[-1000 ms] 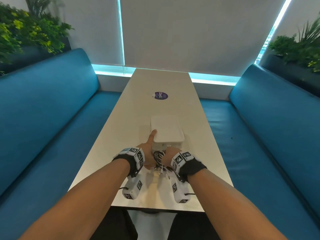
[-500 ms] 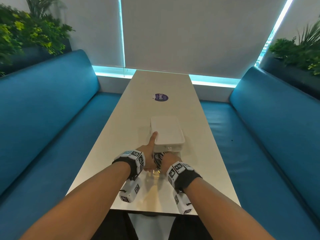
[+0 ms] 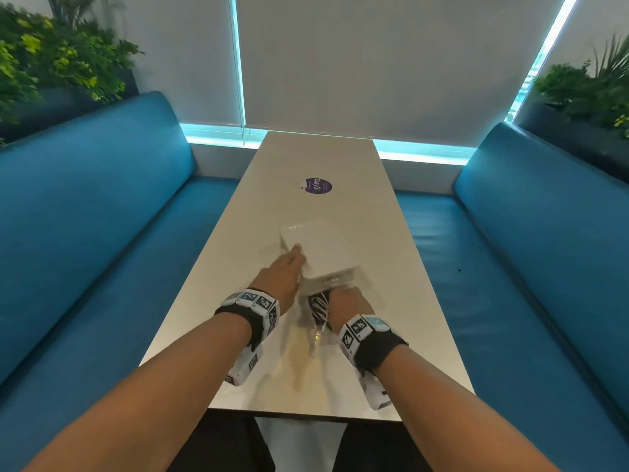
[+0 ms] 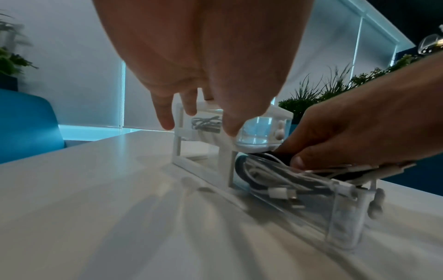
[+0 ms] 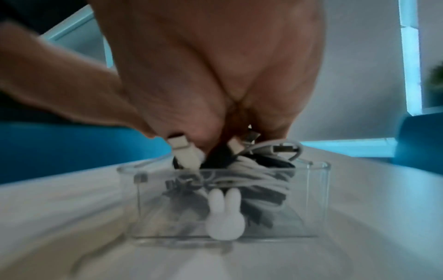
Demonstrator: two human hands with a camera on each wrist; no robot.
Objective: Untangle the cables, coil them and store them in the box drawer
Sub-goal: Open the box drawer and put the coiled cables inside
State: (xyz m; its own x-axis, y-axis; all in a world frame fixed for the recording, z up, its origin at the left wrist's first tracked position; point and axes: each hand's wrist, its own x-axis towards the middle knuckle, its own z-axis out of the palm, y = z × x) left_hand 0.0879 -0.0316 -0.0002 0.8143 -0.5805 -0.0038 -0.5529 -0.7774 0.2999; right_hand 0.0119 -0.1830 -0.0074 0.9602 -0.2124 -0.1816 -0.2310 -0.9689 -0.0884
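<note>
A white drawer box (image 3: 323, 248) stands on the table in front of me. Its clear lower drawer (image 5: 309, 199), with a white bunny knob (image 5: 225, 217), is pulled out toward me. A coiled bundle of black and white cables (image 4: 271, 176) lies in that drawer. My right hand (image 3: 345, 298) grips the top of the bundle (image 5: 254, 180) and holds it down inside the drawer. My left hand (image 3: 289, 264) rests with straight fingers (image 4: 165, 117) on the box's left edge. The upper drawer holds a grey cable (image 4: 206, 123).
The long white table (image 3: 306, 376) has a purple round sticker (image 3: 316, 186) beyond the box. Blue sofas (image 3: 85, 250) (image 3: 531, 267) run along both sides. Plants (image 3: 51, 63) stand behind the backrests, and the near table edge lies just below my wrists.
My left hand has slid forward along the box's left side, and the box has turned slightly. My right hand has stayed on the cable bundle in the open drawer.
</note>
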